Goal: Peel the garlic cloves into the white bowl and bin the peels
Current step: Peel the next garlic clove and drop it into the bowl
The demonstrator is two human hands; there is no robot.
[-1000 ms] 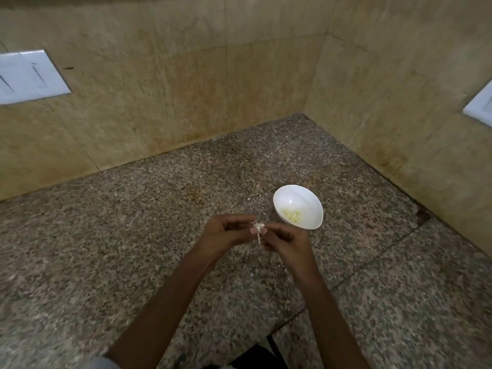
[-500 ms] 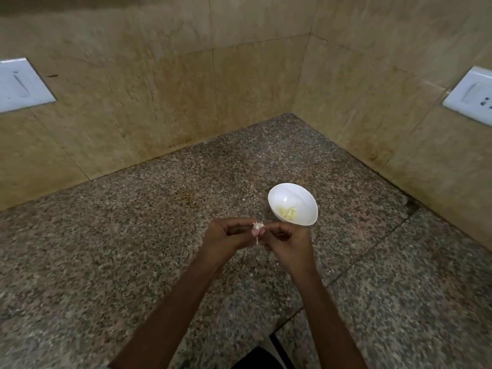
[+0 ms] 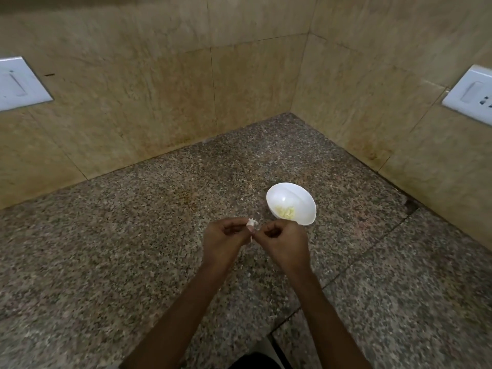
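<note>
Presently, the head view looks down on a speckled granite countertop (image 3: pixel 127 235) set into a corner of beige wall tiles (image 3: pixel 165 97). Both forearms reach in from the lower edge and the hands meet above the counter, just in front of the white bowl (image 3: pixel 299 199). The left hand (image 3: pixel 223 239) has its fingers curled inward, and its thumb and fingertips pinch a small garlic clove (image 3: pixel 252 223) with pale, ragged skin. The right hand (image 3: pixel 282 243) is likewise curled, its thumb and forefinger closed together at the near side of the same clove. How much of the skin is off cannot be told at this size. A thin pale strip (image 3: pixel 251 237) hangs below the clove, between the two hands. The bowl stands on the counter just beyond the right hand, apart from the walls. It holds a small heap of yellowish peeled cloves (image 3: pixel 286 213) at its bottom. A dark seam (image 3: pixel 372 243) runs across the counter on the right. A white switch plate (image 3: pixel 20 85) is fixed to the left wall and a white socket plate (image 3: pixel 470 94) to the right wall. Dark clothing (image 3: pixel 255 362) shows at the bottom edge.
</note>
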